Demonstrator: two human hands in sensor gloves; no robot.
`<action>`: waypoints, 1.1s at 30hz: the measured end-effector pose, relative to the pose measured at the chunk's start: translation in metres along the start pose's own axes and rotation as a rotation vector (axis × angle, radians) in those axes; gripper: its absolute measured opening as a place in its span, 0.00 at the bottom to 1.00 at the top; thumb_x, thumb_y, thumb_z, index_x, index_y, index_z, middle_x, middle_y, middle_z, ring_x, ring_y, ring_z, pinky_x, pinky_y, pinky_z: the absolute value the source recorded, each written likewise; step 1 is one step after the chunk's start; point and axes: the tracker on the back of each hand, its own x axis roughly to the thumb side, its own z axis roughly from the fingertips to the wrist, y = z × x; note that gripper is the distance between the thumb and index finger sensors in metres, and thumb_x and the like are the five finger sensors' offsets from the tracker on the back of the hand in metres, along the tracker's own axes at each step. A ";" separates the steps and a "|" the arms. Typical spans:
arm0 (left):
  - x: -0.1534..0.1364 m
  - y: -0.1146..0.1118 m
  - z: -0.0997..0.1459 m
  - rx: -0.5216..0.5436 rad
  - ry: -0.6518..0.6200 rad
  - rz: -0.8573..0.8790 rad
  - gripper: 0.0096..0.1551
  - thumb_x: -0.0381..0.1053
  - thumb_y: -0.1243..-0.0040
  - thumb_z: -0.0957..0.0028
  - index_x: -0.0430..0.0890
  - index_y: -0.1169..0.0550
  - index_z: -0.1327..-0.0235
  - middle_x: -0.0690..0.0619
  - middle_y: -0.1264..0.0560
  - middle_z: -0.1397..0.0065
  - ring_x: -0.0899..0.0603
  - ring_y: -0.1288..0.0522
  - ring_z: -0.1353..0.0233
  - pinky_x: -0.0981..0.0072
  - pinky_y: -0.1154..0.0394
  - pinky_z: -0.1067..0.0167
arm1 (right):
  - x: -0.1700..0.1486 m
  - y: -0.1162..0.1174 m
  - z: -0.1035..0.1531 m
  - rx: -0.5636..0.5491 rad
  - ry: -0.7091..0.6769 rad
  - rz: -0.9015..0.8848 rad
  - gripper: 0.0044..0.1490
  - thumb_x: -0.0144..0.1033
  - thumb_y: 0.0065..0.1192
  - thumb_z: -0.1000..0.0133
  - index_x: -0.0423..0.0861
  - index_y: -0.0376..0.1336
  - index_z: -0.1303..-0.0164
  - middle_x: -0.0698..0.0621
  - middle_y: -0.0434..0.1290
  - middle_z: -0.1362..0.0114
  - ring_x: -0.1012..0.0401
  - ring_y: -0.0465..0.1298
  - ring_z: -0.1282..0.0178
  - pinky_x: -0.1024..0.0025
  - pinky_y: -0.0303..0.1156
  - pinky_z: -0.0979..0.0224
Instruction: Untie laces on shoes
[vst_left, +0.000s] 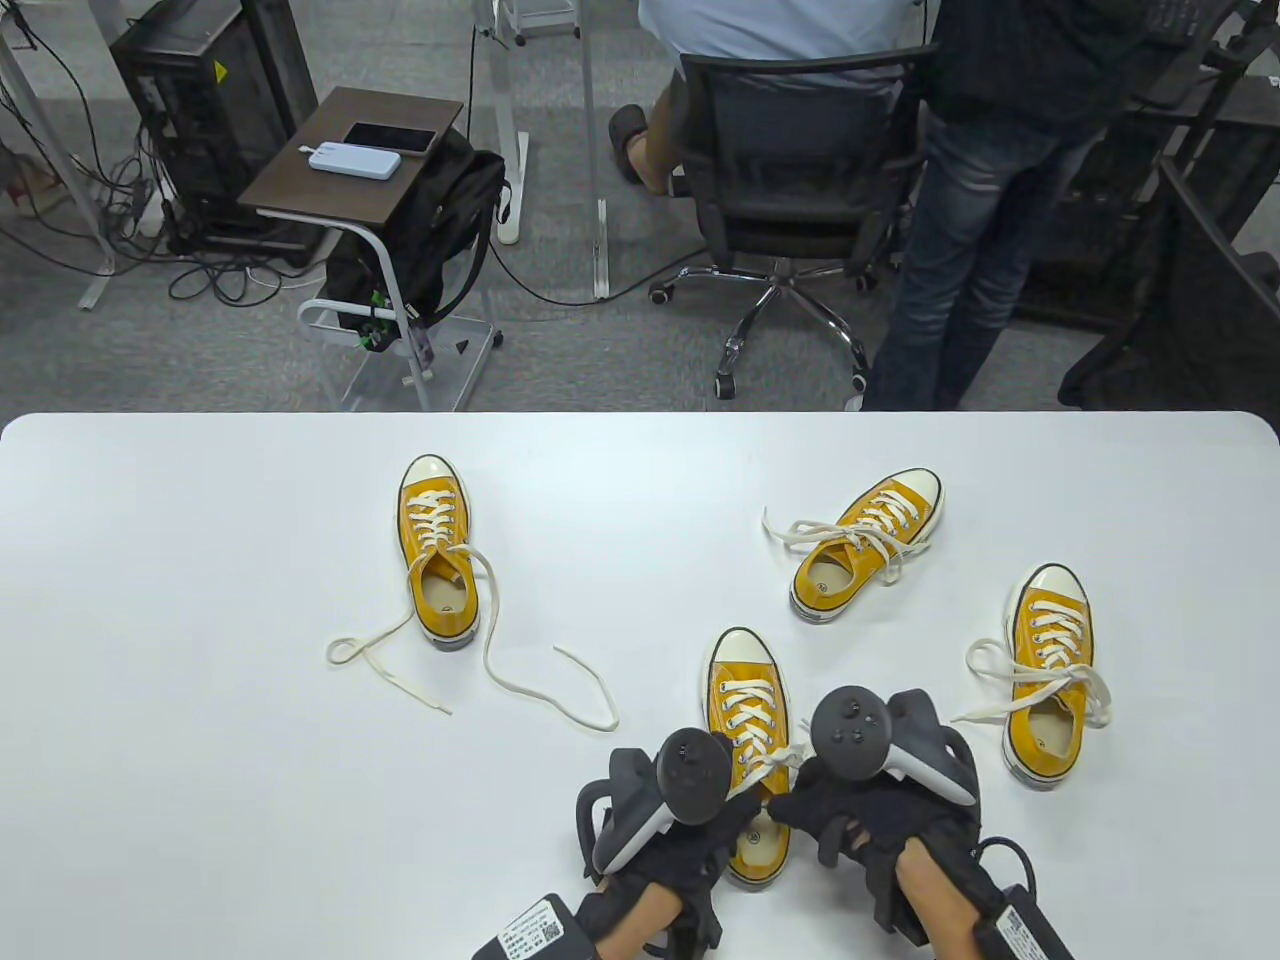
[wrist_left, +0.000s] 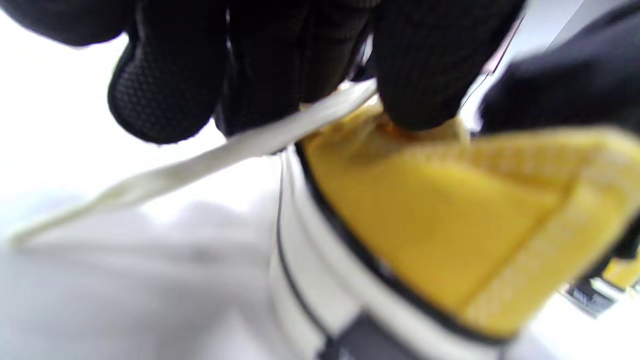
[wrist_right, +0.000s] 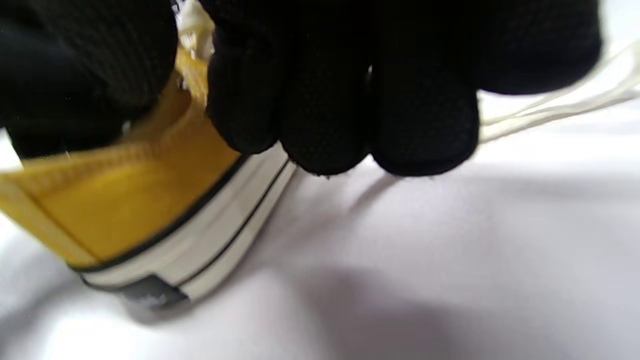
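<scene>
Yellow shoe (vst_left: 748, 700) – both hands pinch its lace (vst_left: 775, 757), L hand (vst_left: 700, 800) & R hand (vst_left: 850, 800).

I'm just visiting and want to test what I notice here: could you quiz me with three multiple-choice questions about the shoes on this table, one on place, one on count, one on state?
1. Which shoe are the hands working on?
A. the far left one
B. the one nearest the table's front edge
C. the one at the far right

2. How many yellow shoes are on the table?
A. two
B. three
C. four

3. What state are the far left shoe's laces in?
A. untied, trailing loose
B. tied in a bow
C. removed

Answers: 1 B, the left hand and right hand meet over the near shoe. 2 C, four show on the table. 3 A, the left shoe has its laces sprawled across the table.
</scene>
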 end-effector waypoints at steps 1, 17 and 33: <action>0.002 0.000 0.000 0.022 -0.021 0.000 0.31 0.60 0.34 0.52 0.50 0.19 0.37 0.48 0.14 0.47 0.37 0.15 0.52 0.50 0.20 0.60 | 0.002 0.003 -0.001 -0.016 0.012 0.013 0.29 0.59 0.66 0.51 0.47 0.77 0.57 0.42 0.84 0.49 0.43 0.84 0.55 0.46 0.77 0.54; -0.091 0.114 0.011 0.353 0.238 0.377 0.18 0.55 0.40 0.47 0.58 0.17 0.46 0.48 0.15 0.45 0.36 0.17 0.49 0.49 0.21 0.56 | 0.002 0.007 -0.005 0.010 0.013 -0.021 0.26 0.54 0.66 0.48 0.44 0.76 0.57 0.43 0.84 0.50 0.44 0.84 0.56 0.47 0.77 0.54; -0.164 0.121 0.006 -0.069 0.571 0.210 0.20 0.48 0.34 0.49 0.56 0.12 0.44 0.41 0.17 0.37 0.32 0.19 0.44 0.45 0.23 0.54 | -0.009 0.006 -0.007 0.053 0.023 -0.107 0.27 0.57 0.65 0.49 0.46 0.75 0.55 0.41 0.83 0.48 0.43 0.83 0.55 0.46 0.77 0.53</action>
